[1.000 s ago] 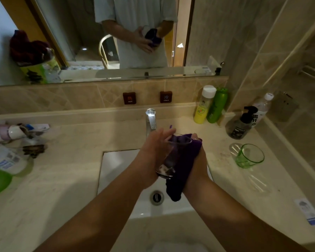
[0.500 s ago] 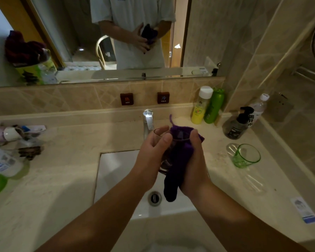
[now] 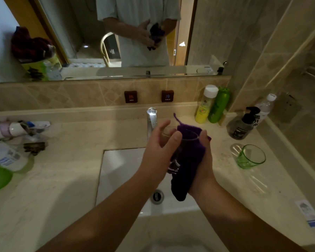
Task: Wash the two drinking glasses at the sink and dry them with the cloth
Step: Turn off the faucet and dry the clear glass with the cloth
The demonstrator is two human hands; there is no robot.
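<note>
**Over the sink: glass between both hands, rim away from me**

Over the white rectangular sink basin (image 3: 116,166) I held the clear drinking glass (image 3: 178,142), long axis tilted, rim toward the faucet. Left hand (image 3: 156,153) gripped its left side, index finger lifted. Right hand (image 3: 204,160) pressed the dark purple cloth (image 3: 187,166) around its right wall. The green-tinted drinking glass (image 3: 251,157) stood on the counter, nearer my right hand.

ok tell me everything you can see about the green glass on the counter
The green glass is a small tumbler of clear, green-tinted glass with a round open rim. It stands apart on the pale stone counter, right of the sink, mouth up and looking tilted toward the camera, in front of a dark pump bottle. Nothing grips or touches it. A faint clear round shape lies just behind it.
</note>
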